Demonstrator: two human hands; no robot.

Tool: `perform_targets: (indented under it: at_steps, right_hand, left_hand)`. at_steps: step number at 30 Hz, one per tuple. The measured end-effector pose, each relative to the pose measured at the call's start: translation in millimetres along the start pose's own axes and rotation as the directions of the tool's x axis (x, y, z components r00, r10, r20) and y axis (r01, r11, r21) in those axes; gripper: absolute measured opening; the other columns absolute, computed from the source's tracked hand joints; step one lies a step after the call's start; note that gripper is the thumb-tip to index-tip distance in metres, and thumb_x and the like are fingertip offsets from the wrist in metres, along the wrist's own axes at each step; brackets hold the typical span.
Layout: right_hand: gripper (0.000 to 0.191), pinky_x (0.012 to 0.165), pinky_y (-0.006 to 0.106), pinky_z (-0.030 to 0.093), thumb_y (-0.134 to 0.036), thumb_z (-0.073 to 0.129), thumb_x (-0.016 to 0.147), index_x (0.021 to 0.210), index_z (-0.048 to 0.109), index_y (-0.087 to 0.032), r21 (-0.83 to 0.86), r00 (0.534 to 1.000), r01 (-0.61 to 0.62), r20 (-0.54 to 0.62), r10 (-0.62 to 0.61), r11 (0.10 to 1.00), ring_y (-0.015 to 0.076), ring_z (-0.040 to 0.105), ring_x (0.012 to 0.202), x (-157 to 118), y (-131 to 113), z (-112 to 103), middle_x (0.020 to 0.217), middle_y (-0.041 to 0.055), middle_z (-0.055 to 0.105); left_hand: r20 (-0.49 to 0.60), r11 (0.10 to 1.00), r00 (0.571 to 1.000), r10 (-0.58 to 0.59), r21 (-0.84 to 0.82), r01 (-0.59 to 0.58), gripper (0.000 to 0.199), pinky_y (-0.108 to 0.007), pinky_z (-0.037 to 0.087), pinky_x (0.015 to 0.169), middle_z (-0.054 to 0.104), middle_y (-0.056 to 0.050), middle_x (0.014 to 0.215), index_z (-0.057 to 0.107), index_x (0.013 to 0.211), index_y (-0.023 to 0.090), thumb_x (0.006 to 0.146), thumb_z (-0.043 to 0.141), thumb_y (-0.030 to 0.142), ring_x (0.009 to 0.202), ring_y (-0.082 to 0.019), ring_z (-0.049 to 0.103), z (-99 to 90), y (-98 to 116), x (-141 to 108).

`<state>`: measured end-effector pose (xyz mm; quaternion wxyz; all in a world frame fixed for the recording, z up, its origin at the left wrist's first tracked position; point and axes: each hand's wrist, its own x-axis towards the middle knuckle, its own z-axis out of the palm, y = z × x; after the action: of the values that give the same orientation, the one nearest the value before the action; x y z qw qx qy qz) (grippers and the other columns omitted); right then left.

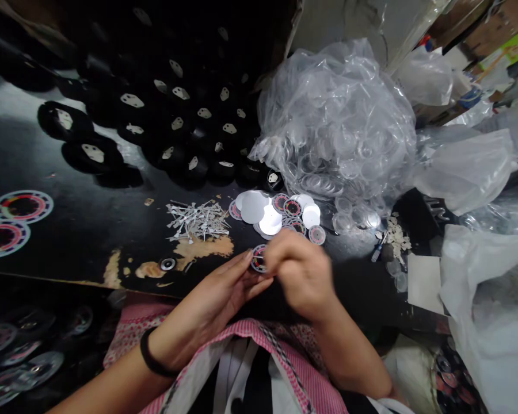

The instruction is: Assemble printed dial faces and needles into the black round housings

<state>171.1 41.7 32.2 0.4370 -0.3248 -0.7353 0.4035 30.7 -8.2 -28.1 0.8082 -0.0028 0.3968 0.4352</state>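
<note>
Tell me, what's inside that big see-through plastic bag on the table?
Through the plastic bag you can see many clear round pieces, plainest toward its lower part. Crumpled folds and glare cover the rest, so what lies deeper cannot be seen.

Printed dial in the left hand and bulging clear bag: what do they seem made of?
Printed dial: perhaps metal or plastic, its colored print hiding the base; finish unclear.
Bulging clear bag: likely thin, glossy plastic film, given its crinkles and bright highlights.
</note>
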Motion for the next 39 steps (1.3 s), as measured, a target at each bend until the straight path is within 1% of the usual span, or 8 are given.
perform_targets:
  at_steps: [6,13,16,19,22,28,33,39]
  right_hand:
    - [0.01,0.057,0.029,0.043,-0.017,0.045,0.078,0.074,0.052,-0.023,-0.083,0.68,-0.298,-0.718,0.15,0.951,0.0126,0.045,0.051,-42,30,-92,0.057,-0.0054,0.043]
    - [0.015,0.077,0.039,0.048,-0.02,0.049,0.083,0.077,0.063,-0.021,-0.331,0.68,-0.51,-0.721,0.136,0.794,0.021,0.059,0.076,-74,40,-130,0.073,0.0019,0.061]
    - [0.013,0.099,0.042,0.04,-0.016,0.057,0.084,0.086,0.069,-0.021,-0.569,0.809,-0.414,-0.588,-0.001,0.71,0.0231,0.058,0.101,-55,11,-103,0.095,0.0051,0.066]
    - [0.016,0.084,0.033,0.047,-0.015,0.056,0.092,0.098,0.068,-0.022,-0.531,0.986,-0.168,-0.085,0.145,0.831,0.0184,0.061,0.087,-29,-9,-54,0.091,0.0028,0.069]
    - [0.013,0.079,0.034,0.047,-0.019,0.054,0.096,0.098,0.066,-0.017,-0.555,0.961,-0.038,0.208,0.183,0.831,0.0208,0.061,0.085,-10,-10,-12,0.091,0.0071,0.069]
    - [0.018,0.073,0.036,0.042,-0.016,0.048,0.094,0.086,0.063,-0.015,-0.752,0.949,0.161,0.296,0.109,0.639,0.0232,0.057,0.078,-2,4,10,0.081,0.0086,0.066]
    - [0.013,0.074,0.034,0.042,-0.018,0.051,0.092,0.086,0.062,-0.015,-0.765,0.939,-0.032,0.197,0.281,0.643,0.0206,0.06,0.077,3,-6,17,0.083,0.0063,0.067]
    - [0.011,0.069,0.025,0.044,-0.017,0.056,0.092,0.088,0.067,-0.018,-0.487,0.86,-0.229,0.304,0.41,0.843,0.0142,0.063,0.074,21,8,-8,0.082,0.0003,0.07]
  left_hand:
    - [-0.037,0.996,0.996,-0.086,-0.016,0.085,0.023,-0.039,0.055,0.1,0.075,-0.017,0.115,0.074,0.104,0.011,0.097,0.059,0.027,0.105,-0.027,0.073,-3.3,3,1]
    - [-0.074,0.998,0.996,0.054,0.036,-0.051,0.032,-0.038,0.059,0.094,0.076,-0.018,0.114,0.076,0.101,0.009,0.087,0.072,0.038,0.11,-0.031,0.07,-4.9,4,-1]
    - [-0.07,0.977,0.981,0.184,0.123,-0.174,0.036,-0.038,0.06,0.093,0.077,-0.012,0.111,0.077,0.101,0.014,0.078,0.081,0.042,0.106,-0.03,0.072,3.1,8,-8]
    - [-0.074,0.96,0.971,0.229,0.184,-0.212,0.042,-0.036,0.061,0.092,0.077,-0.009,0.115,0.079,0.102,0.019,0.071,0.086,0.046,0.112,-0.03,0.069,9.7,11,-13]
    - [-0.116,0.955,0.965,0.237,0.21,-0.209,0.048,-0.035,0.059,0.094,0.075,-0.006,0.12,0.079,0.105,0.025,0.064,0.09,0.048,0.122,-0.031,0.063,9.8,14,-16]
    - [-0.124,0.962,0.968,0.218,0.197,-0.191,0.044,-0.024,0.061,0.082,0.077,-0.003,0.112,0.08,0.097,0.028,0.058,0.094,0.045,0.115,-0.028,0.068,3.7,16,-17]
    - [-0.127,0.985,0.979,0.161,0.077,-0.152,0.038,-0.027,0.064,0.074,0.08,-0.001,0.09,0.08,0.085,0.027,0.055,0.095,0.045,0.09,-0.025,0.076,-4.1,8,-9]
    - [-0.108,0.936,0.958,0.265,0.265,-0.23,0.046,-0.022,0.058,0.091,0.071,0.0,0.129,0.077,0.11,0.032,0.068,0.088,0.046,0.127,-0.027,0.06,-9.8,14,-7]
